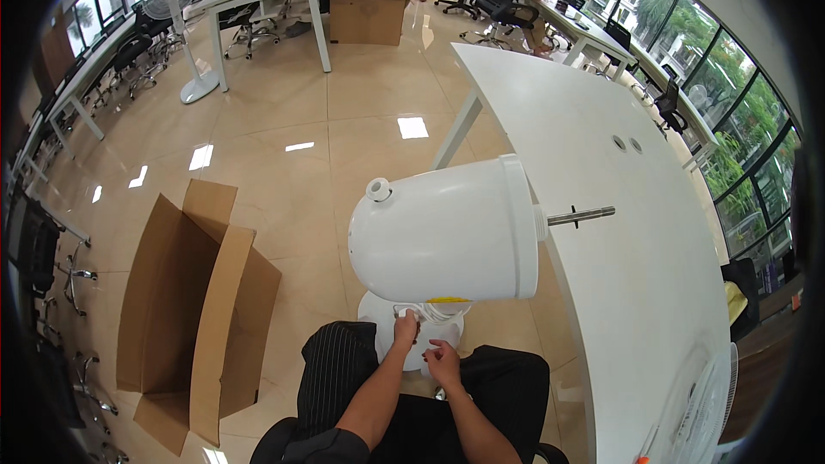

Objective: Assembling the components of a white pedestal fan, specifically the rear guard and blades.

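A large white fan motor housing (438, 236) stands between my knees and the table, a metal shaft (584, 216) sticking out of its right end. Under it is a round white base (371, 309), partly covered by the housing and my hands. White cord (443, 314) lies in loops just below the housing. My left hand (406, 328) is closed at the cord, seemingly gripping it; the housing hides part of this spot. Lower and to the right, my right hand (443, 363) reaches in over the base, fingers apart, with nothing visible held in it.
An open cardboard box (236, 318) stands on the floor at my left. A white table (601, 172) runs along my right, bearing a fan grille (703, 412) near its close end. Farther off are a standing fan (185, 34) and a person beside another cardboard box (368, 17).
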